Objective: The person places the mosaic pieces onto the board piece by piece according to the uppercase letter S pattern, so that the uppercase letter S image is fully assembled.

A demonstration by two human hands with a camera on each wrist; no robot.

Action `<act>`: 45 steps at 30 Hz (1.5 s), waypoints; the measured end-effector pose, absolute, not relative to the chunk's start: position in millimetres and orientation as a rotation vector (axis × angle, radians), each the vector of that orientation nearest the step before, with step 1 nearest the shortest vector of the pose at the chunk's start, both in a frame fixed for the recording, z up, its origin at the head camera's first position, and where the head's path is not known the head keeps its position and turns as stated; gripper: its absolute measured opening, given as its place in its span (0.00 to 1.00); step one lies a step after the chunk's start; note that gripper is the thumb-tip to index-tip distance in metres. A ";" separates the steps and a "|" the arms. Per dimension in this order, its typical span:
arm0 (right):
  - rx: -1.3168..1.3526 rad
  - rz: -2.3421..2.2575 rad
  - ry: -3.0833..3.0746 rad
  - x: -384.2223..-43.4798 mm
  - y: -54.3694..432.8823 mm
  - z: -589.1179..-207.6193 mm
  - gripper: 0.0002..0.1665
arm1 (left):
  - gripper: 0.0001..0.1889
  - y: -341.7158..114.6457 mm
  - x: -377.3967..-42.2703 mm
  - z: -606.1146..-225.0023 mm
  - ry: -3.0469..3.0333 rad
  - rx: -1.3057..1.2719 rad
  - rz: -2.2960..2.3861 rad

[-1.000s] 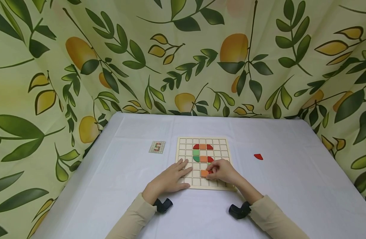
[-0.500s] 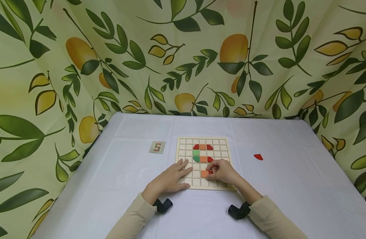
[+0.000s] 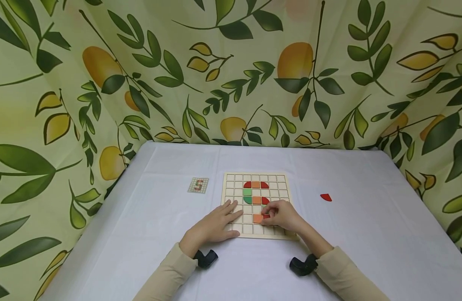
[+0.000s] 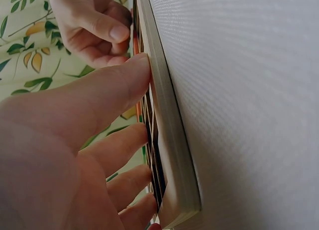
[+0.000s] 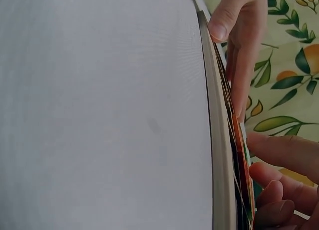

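Note:
A square wooden grid board [image 3: 234,184] lies on the table, with orange, green and red pieces set in its cells. My left hand [image 3: 215,222] rests on its left near corner with the fingers spread. In the left wrist view the thumb [image 4: 124,80] lies along the board's edge. Over the lower right of the board, my right hand [image 3: 283,216] has its thumb and curled fingers about a small red piece [image 3: 266,216], partly hidden by them. An orange square [image 3: 257,218] sits just left of that piece. In the right wrist view the right fingertips [image 5: 261,171] are close to the board's face.
A small card [image 3: 198,185] with an S pattern on a grid lies left of the board. One loose red piece with a curved side [image 3: 326,197] lies to the right. A leaf-patterned curtain [image 3: 231,75] hangs behind the white-covered table [image 3: 351,175].
Almost nothing differs. My right thumb and fingers shift very slightly at the red piece, while the left hand stays where it was on the board.

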State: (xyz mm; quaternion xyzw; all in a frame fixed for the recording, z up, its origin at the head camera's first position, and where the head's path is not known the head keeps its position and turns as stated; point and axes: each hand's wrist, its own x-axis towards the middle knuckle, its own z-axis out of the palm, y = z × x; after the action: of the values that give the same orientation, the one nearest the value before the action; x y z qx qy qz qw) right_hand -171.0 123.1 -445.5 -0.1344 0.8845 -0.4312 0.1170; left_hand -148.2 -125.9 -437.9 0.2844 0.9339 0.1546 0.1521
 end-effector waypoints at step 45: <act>-0.264 -1.247 2.627 -177.4 187.3 -432.7 0.16 | 0.34 -126.0 -148.5 -440.0 2.681 0.824 0.437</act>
State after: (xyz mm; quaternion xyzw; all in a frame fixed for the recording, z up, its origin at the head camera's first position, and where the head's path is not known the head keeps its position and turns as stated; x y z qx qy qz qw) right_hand -177.4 187.3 -432.7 -0.0899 0.8941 -0.4245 0.1104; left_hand -148.5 -126.0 -440.0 0.2868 0.9337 0.1520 0.1510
